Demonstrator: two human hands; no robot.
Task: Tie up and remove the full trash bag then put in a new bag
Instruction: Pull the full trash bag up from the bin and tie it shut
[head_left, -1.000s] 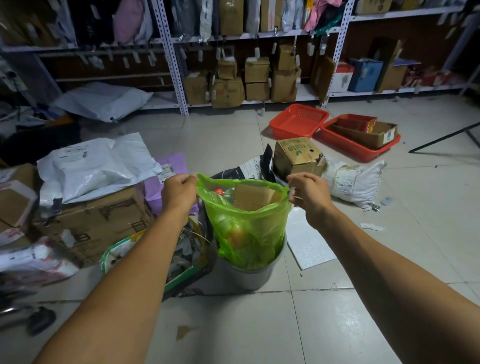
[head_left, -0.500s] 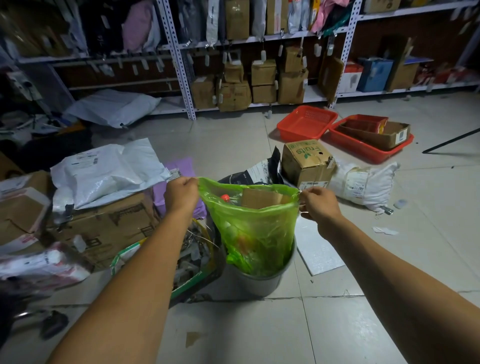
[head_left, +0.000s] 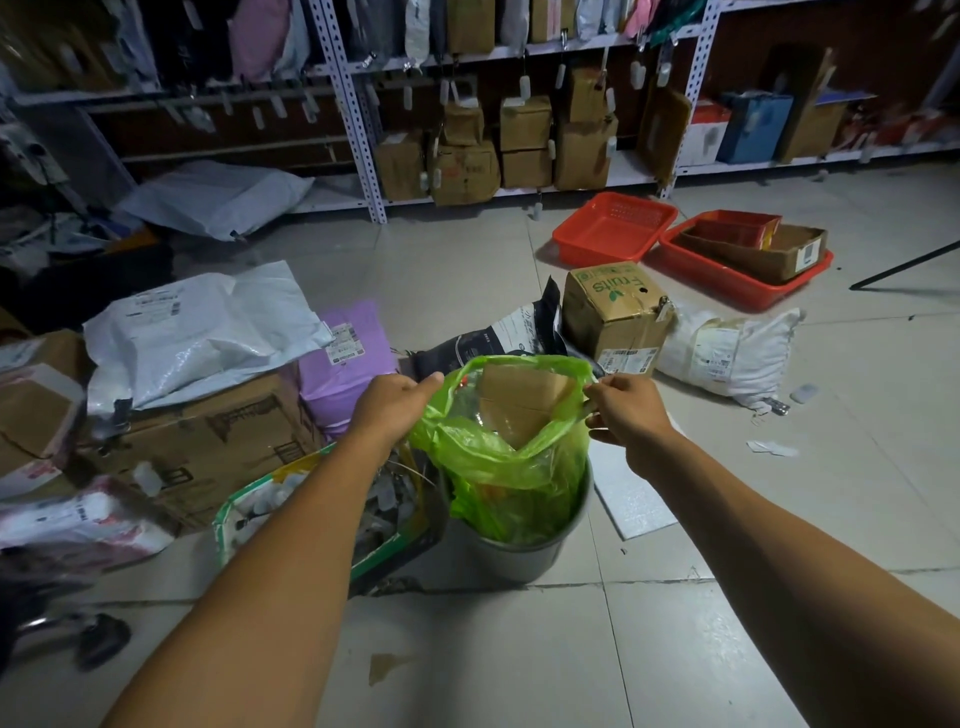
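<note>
Left hand (head_left: 392, 410): centre of the frame, fingers curled round the left rim of the green trash bag (head_left: 511, 467).
Right hand (head_left: 626, 413): right of centre, pinching the bag's right rim.
Trash bag: lower centre, mouth pulled open between the two hands, its lower part still inside the grey bin (head_left: 524, 553); a piece of brown cardboard (head_left: 522, 402) stands up in it among other rubbish.
Bin: stands on the tiled floor (head_left: 519, 665).
Left of bin: an open printed box (head_left: 332, 514) of scraps, touching it.
Behind the bag: a "Fruits" carton (head_left: 615, 309) and a black mailer (head_left: 498, 335).
Upper right: two red trays (head_left: 613, 228) on the floor.
</note>
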